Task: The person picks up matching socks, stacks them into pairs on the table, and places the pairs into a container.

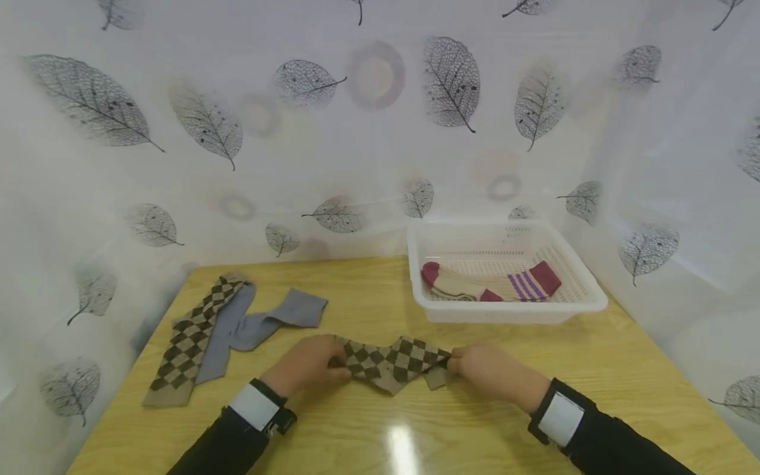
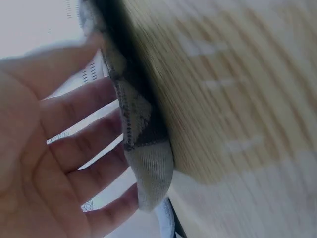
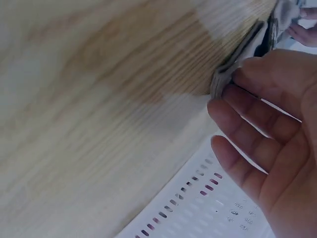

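checkered sock (image 1: 386, 366) | knit, brown-beige diamonds | left hand (image 1: 309, 363), right hand (image 1: 493, 375): pinching its ends

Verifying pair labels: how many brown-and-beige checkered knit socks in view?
2: one checkered sock lies on the left of the yellow wooden table; another checkered sock is held between the left hand and right hand. Folds could hide more.
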Motion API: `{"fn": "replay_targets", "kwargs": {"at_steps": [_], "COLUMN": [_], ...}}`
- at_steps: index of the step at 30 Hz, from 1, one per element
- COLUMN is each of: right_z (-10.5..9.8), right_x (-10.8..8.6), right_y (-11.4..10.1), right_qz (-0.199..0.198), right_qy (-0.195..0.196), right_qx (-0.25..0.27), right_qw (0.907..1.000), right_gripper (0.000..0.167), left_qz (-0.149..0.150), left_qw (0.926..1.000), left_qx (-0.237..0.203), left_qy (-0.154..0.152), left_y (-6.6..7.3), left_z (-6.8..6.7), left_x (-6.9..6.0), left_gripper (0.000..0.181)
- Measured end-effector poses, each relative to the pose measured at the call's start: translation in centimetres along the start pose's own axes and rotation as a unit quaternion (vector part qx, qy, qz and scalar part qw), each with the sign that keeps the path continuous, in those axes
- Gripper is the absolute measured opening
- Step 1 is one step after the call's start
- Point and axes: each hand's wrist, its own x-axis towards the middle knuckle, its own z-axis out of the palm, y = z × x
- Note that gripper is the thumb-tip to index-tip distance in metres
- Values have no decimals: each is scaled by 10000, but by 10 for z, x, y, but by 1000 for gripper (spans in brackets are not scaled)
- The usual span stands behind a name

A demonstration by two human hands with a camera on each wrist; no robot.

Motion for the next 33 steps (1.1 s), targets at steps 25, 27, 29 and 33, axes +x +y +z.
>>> {"fn": "replay_targets", "kwargs": {"at_steps": [25,27,29,33], "right_z": [5,-1,-7,-14], "right_x": [6,3,0,-6], "right_y": [14,16,17,19], "right_qz": [2547,2506,2469,2226], "right_qy": [-594,-413,-111,698], "right_qx": [2650,2487,2228,1479], "right_qw": [9281,9347,9430,9611], "right_gripper": [14,15,18,24], "left_qz": [-2275,-2327,-2347,-2341], "left_qw": [9648,9611,9592,9576], "left_qx": [-1183,-1389,-1502,-1653], "left_qy": [591,536,478,305], "left_y": [-24,-23,-23,-25], "left_z": [-13,-23,-29,-28], "left_x": [-10,-10,-9,-8], "left_gripper": [32,34,39,37]}}
